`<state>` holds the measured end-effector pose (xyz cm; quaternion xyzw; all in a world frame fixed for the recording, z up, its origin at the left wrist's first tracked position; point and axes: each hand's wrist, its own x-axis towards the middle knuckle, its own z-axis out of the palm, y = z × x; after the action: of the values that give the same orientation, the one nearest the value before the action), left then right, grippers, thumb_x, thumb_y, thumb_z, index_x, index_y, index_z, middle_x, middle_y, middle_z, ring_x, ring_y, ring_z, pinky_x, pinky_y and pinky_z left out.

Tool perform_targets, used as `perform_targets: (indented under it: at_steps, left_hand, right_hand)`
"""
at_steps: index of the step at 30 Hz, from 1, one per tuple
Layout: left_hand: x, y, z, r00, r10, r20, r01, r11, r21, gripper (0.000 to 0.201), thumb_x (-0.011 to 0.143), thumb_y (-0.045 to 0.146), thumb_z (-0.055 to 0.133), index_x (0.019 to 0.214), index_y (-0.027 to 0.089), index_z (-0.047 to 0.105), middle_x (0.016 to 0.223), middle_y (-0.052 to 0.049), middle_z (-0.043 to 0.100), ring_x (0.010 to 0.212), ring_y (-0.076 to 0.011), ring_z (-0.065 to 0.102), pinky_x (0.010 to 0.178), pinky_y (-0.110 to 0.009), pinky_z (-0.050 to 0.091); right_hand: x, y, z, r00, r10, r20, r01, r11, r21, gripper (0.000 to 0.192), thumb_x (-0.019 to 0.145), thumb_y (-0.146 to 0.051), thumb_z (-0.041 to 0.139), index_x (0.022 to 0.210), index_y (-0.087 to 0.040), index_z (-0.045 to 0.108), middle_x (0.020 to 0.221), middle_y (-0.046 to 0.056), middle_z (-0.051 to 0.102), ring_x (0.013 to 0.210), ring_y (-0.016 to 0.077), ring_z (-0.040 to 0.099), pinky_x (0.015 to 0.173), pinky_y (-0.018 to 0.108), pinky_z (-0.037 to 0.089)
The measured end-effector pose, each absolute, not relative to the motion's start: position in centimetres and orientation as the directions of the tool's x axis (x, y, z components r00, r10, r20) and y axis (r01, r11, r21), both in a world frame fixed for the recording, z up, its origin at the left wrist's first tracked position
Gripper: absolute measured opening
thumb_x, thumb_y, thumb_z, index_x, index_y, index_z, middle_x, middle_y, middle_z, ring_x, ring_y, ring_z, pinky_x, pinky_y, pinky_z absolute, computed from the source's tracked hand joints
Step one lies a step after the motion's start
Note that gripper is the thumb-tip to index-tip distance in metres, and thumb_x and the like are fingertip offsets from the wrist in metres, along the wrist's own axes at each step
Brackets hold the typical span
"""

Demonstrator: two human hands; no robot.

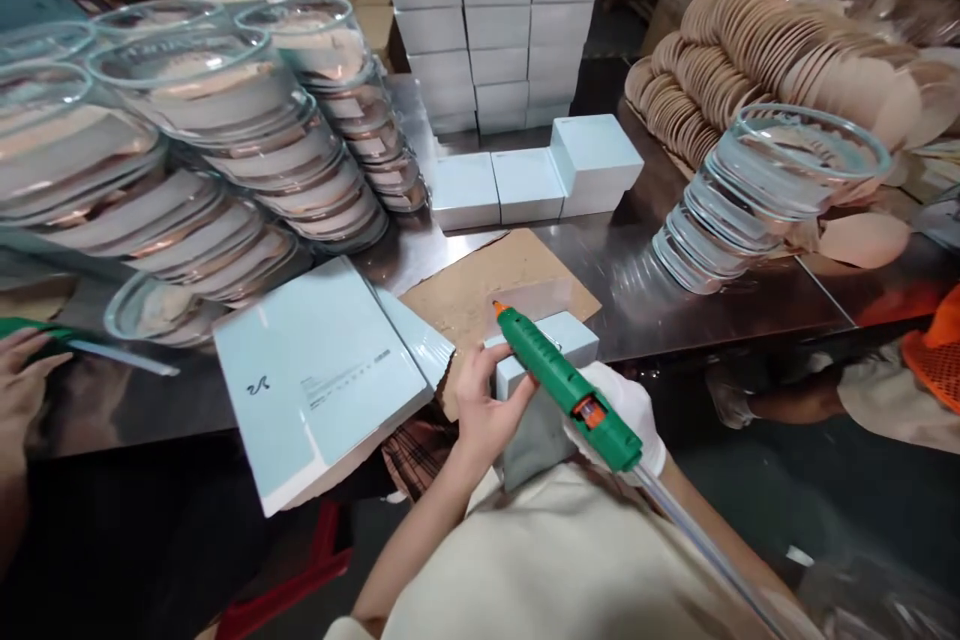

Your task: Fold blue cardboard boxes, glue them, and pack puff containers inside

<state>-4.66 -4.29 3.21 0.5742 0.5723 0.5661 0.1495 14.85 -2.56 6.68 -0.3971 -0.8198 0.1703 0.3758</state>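
My left hand point(484, 410), bare, grips a small pale-blue box point(574, 333) held at the table's front edge, over a brown cardboard sheet point(480, 285). My right hand point(634, 410), in a white glove, holds a green glue gun point(566, 388) whose orange tip points at the top of the box. A clear hose runs back from the gun toward my body. A stack of flat pale-blue box blanks point(319, 375) lies to the left of my left hand, overhanging the table edge.
Finished pale-blue boxes point(532, 180) stand in a row behind the cardboard, with a tall stack point(491, 20) further back. Stacks of clear round lids point(225, 150) fill the left; more lids point(757, 190) and tan discs point(780, 50) lie right. Another person's hand point(22, 380) holds a green tool at far left.
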Motion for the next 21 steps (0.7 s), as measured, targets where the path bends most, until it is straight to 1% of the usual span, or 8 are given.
perform_targets:
  at_steps: [5,7,9,11,13,15,17,21]
  left_hand:
    - [-5.0,-5.0,3.3,-0.316,0.83,0.46,0.517,-0.257,0.817,0.027,0.094,0.047,0.076,0.108,0.025,0.076,0.102,-0.005,0.076,0.099,-0.0235,0.068,0.098,-0.04,0.053]
    - [-5.3,-5.3,3.2,-0.331,0.828,0.452,0.525,-0.236,0.818,0.027,0.094,0.048,0.075,0.109,0.025,0.076,0.102,-0.005,0.075,0.099,-0.0235,0.068,0.099,-0.04,0.052]
    - [-5.6,-5.4,3.1,-0.341,0.831,0.439,0.514,-0.226,0.827,0.028,0.094,0.05,0.074,0.108,0.025,0.076,0.101,-0.004,0.074,0.098,-0.0232,0.068,0.097,-0.039,0.053]
    - [-5.9,-5.4,3.0,-0.349,0.838,0.421,0.486,-0.222,0.845,0.028,0.094,0.05,0.074,0.107,0.025,0.076,0.1,-0.004,0.074,0.095,-0.0222,0.067,0.095,-0.037,0.053]
    - [-6.2,-5.3,2.9,-0.364,0.841,0.4,0.452,-0.216,0.865,0.027,0.094,0.05,0.075,0.105,0.025,0.076,0.099,-0.004,0.074,0.093,-0.0213,0.067,0.094,-0.037,0.052]
    - [-6.5,-5.2,2.9,-0.377,0.849,0.37,0.402,-0.211,0.891,0.029,0.093,0.051,0.075,0.103,0.024,0.077,0.096,-0.003,0.074,0.09,-0.0207,0.066,0.088,-0.035,0.051]
    - [-6.8,-5.1,3.0,-0.379,0.861,0.338,0.337,-0.212,0.917,0.033,0.091,0.054,0.076,0.103,0.023,0.077,0.093,-0.003,0.073,0.087,-0.0205,0.066,0.081,-0.032,0.051]
    - [-7.2,-5.1,3.0,-0.38,0.875,0.301,0.236,-0.223,0.946,0.036,0.088,0.057,0.077,0.101,0.024,0.077,0.092,-0.003,0.072,0.088,-0.0212,0.067,0.079,-0.031,0.051]
  right_hand:
    - [16.1,-1.5,6.4,-0.407,0.733,0.545,0.599,0.665,-0.446,0.009,0.09,-0.03,0.065,0.085,-0.022,0.063,0.07,0.001,0.067,0.058,0.0152,0.063,0.057,0.026,0.053]
    - [17.4,-1.4,5.9,-0.344,0.783,0.518,0.628,0.602,-0.492,0.012,0.088,-0.03,0.066,0.08,-0.022,0.061,0.07,0.001,0.066,0.057,0.015,0.062,0.057,0.026,0.052]
    - [18.6,-1.4,5.2,-0.222,0.862,0.455,0.614,0.486,-0.622,0.016,0.084,-0.034,0.071,0.078,-0.022,0.062,0.072,0.002,0.068,0.06,0.0168,0.063,0.06,0.029,0.054]
    - [19.4,-1.4,4.6,-0.056,0.959,0.278,0.524,0.265,-0.81,0.021,0.077,-0.039,0.078,0.076,-0.022,0.064,0.072,0.003,0.07,0.062,0.0188,0.065,0.061,0.032,0.056]
    - [19.5,-0.9,4.1,0.083,0.997,0.004,0.346,-0.025,-0.938,0.027,0.071,-0.044,0.083,0.077,-0.022,0.068,0.071,0.003,0.072,0.058,0.0184,0.062,0.056,0.032,0.054]
    - [18.7,0.4,3.8,0.111,0.969,-0.22,0.174,-0.237,-0.956,0.038,0.071,-0.053,0.082,0.088,-0.02,0.073,0.072,0.004,0.074,0.051,0.0163,0.057,0.048,0.03,0.048]
    - [17.8,2.5,3.5,0.071,0.942,-0.329,0.097,-0.335,-0.937,0.051,0.076,-0.063,0.073,0.1,-0.018,0.075,0.076,0.006,0.077,0.048,0.0157,0.056,0.045,0.03,0.046]
    - [17.7,6.5,3.4,0.04,0.883,-0.468,0.139,-0.469,-0.872,0.051,0.086,-0.065,0.061,0.081,-0.015,0.072,0.069,0.012,0.075,0.052,0.0211,0.065,0.053,0.034,0.055]
